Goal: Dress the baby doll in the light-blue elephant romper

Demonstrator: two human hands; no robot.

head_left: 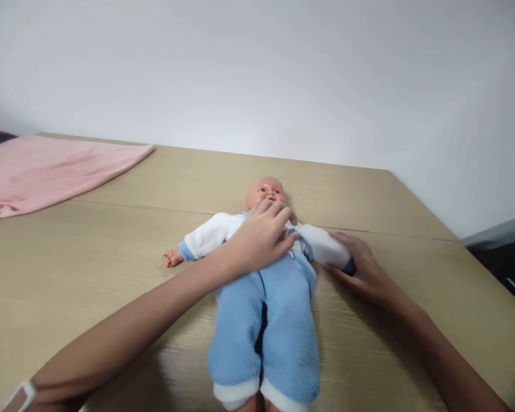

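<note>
A baby doll lies on its back on the table, head away from me. It wears fuzzy blue trousers with white cuffs and a white top with blue trim. Across its upper chest, just below the chin, rests my left hand, thumb apart from the fingers; some fingertips are hidden. My right hand is wrapped round the end of the doll's white sleeve at the dark blue cuff, and the doll's hand on that side is out of sight. The other sleeve stretches out with its small hand bare.
A pink cloth lies at the table's far left, a dark item partly showing behind it. The wooden table has a seam across it and meets a pale wall. Beyond the right edge stands a dark object.
</note>
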